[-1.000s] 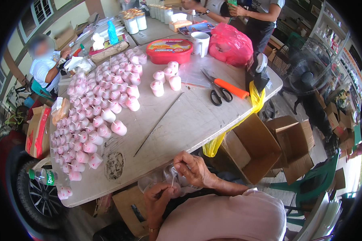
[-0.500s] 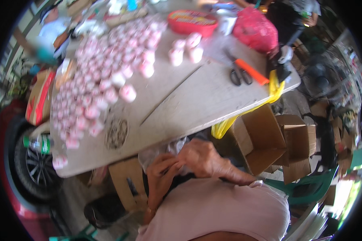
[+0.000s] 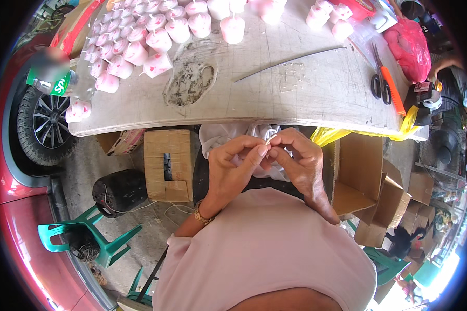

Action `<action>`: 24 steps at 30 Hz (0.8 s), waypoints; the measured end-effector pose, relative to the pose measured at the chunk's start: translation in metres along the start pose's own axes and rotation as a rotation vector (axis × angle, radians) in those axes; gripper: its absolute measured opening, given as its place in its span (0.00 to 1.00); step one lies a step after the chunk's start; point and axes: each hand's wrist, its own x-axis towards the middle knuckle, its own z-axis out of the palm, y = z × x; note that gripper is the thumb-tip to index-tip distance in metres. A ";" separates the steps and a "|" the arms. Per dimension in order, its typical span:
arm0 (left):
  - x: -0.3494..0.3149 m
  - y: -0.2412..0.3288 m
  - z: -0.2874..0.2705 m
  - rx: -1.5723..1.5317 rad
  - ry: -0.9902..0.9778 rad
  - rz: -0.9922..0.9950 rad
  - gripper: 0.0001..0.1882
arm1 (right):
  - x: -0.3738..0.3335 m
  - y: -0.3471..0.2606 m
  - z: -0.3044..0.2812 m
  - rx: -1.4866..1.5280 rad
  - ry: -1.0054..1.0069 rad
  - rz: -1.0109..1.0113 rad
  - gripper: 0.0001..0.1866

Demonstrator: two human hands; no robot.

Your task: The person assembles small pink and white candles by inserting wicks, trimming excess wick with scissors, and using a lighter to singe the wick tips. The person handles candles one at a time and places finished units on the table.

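Observation:
Both of my hands are pinched together in front of my lap, just off the table's near edge. Between thumb and fingertips, my left hand point(image 3: 227, 167) grips a thin pale strand point(image 3: 268, 140). My right hand point(image 3: 300, 161) closes on the same strand from the other side, its fingertips almost touching the left's. Most of the strand is hidden by the fingers. Under the hands a white cloth point(image 3: 213, 136) lies over my lap. On the table point(image 3: 233, 106) ahead stand many small white-and-pink candles point(image 3: 159, 40) with wicks.
Black scissors point(image 3: 381, 88), an orange-handled tool point(image 3: 393, 93) and a thin dark rod point(image 3: 290, 61) lie on the table. A yellow plastic bag point(image 3: 329, 136) hangs at its edge. Cardboard boxes point(image 3: 358, 173) stand right, another box point(image 3: 166, 147) left, near a green chair point(image 3: 96, 233).
The view has swung down and levelled, so the table sits higher in the picture. My right hand, earlier raised over the left, now faces it, fingertips to fingertips.

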 end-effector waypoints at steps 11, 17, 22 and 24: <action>-0.001 -0.006 -0.006 0.032 0.020 0.146 0.04 | 0.008 -0.002 0.007 -0.164 0.060 -0.199 0.07; -0.001 -0.009 -0.004 0.013 0.074 0.115 0.02 | 0.009 -0.003 0.014 -0.378 0.115 -0.340 0.08; 0.000 -0.009 0.002 -0.147 0.130 0.078 0.02 | 0.013 0.003 0.020 -0.452 0.200 -0.462 0.09; 0.001 -0.010 0.004 -0.109 0.166 0.087 0.02 | 0.015 0.005 0.020 -0.474 0.199 -0.490 0.10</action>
